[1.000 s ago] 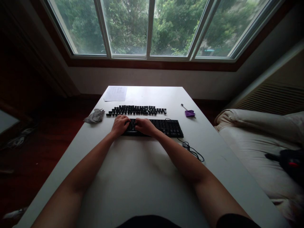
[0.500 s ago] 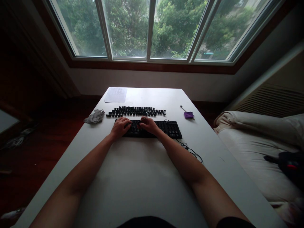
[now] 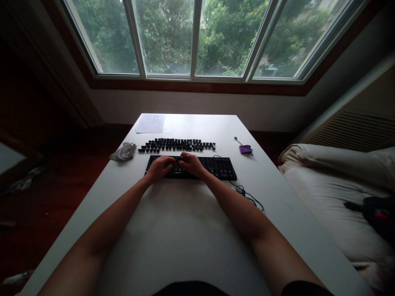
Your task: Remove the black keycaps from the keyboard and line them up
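Note:
A black keyboard (image 3: 217,166) lies crosswise on the white table, and both my hands are over its left and middle part. My right hand (image 3: 191,163) is closed around a thin, dark wire-like tool (image 3: 182,157), perhaps a keycap puller, that slants between the hands. My left hand (image 3: 160,168) is curled, fingertips pinched together by the tool's tip; whatever they hold is too small to name. Just beyond the keyboard, loose black keycaps (image 3: 173,144) stand in rows. My fingers hide some of the keys beneath them.
A crumpled grey cloth (image 3: 123,152) lies at the table's left edge. To the right sit a folded purple cloth (image 3: 245,149) and a small brush (image 3: 237,141). Printed paper (image 3: 150,123) rests at the far left corner. The keyboard's coiled cable (image 3: 247,195) spreads right of it.
My left hand has shifted slightly, its fingers drawing up toward the tool in my right hand. More of the keyboard's left end shows. My right hand has barely moved.

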